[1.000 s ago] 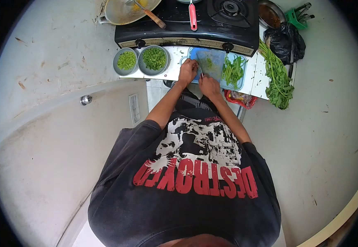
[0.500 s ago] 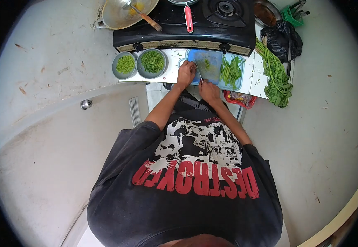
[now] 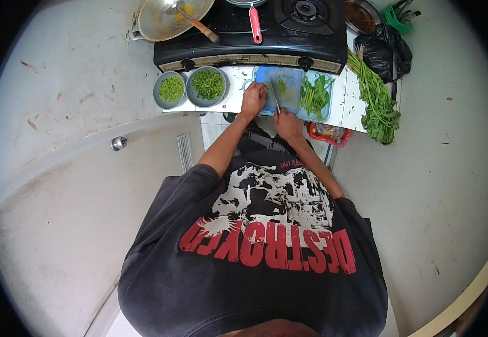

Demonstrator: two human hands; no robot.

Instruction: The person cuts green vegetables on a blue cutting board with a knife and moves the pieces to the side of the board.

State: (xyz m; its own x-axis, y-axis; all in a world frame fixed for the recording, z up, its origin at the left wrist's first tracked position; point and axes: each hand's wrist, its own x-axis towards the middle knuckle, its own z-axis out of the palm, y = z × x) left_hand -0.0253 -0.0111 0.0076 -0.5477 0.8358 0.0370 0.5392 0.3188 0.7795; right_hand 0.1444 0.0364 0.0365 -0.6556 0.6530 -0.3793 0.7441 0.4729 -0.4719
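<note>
My right hand (image 3: pixel 288 124) is closed round the handle of a knife (image 3: pixel 276 96), whose blade points away from me over a blue cutting board (image 3: pixel 292 76). Close by on the left, my left hand (image 3: pixel 254 99) rests at the board's left part with its fingers curled together; what they hold is hidden. Small chopped green bits (image 3: pixel 281 86) lie on the board, right of the blade. Cut leafy greens (image 3: pixel 315 96) sit on a light blue tray (image 3: pixel 327 115) at the board's right side.
Two grey bowls of chopped greens, a smaller one (image 3: pixel 170 104) and a larger one (image 3: pixel 206 104), stand left. Behind is a black gas stove (image 3: pixel 227 50) with a wok (image 3: pixel 157 25) and a red-handled pan (image 3: pixel 256 25). Long leafy stalks (image 3: pixel 380 106) and a black bag (image 3: pixel 387 53) lie right.
The knife blade has shifted slightly right, away from my left hand, and my right hand moved a little with it. My left hand stays in nearly the same place.
</note>
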